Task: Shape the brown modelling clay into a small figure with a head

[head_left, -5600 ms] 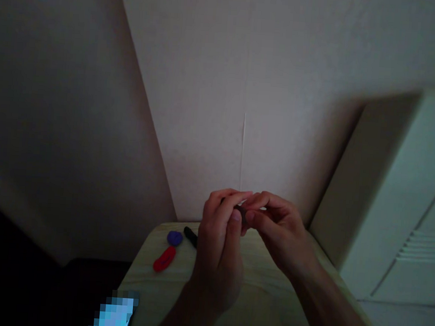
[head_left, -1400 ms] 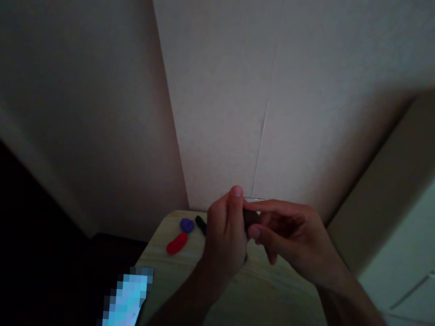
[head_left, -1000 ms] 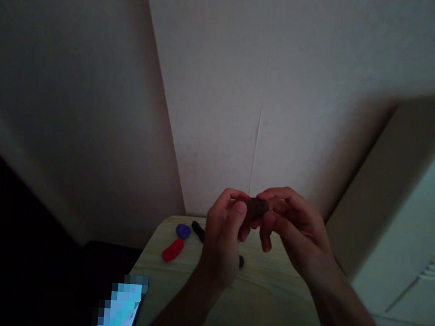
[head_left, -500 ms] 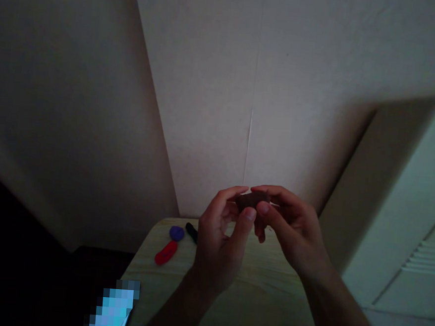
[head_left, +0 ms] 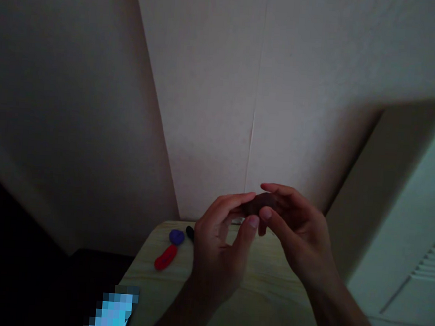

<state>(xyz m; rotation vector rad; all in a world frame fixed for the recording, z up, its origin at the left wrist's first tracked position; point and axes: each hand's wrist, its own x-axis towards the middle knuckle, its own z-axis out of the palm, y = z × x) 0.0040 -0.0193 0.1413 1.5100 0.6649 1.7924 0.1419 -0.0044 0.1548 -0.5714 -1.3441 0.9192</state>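
Between my two hands, above the far part of the wooden table [head_left: 264, 285], is a small brown lump [head_left: 260, 202] that looks like modelling clay. My left hand [head_left: 223, 238] grips its left end between thumb and fingers. The thumb and curled fingers of my right hand [head_left: 302, 228] press on its right side, with the index finger lifted a little off it. On the table, left of my hands, lie a purple lump [head_left: 177, 237] and a red elongated piece [head_left: 165, 257], close together. A black piece [head_left: 189, 233] is partly hidden behind my left hand.
A lit screen [head_left: 113, 312], blurred out, lies at the table's near left edge. Pale walls [head_left: 206, 107] rise behind the table. To the right stands a white cabinet-like panel [head_left: 403, 220] with slats. The floor at left is dark.
The brown lump has shifted slightly right and been turned in my fingers. My right index finger has lifted away from it. The view has moved a little.
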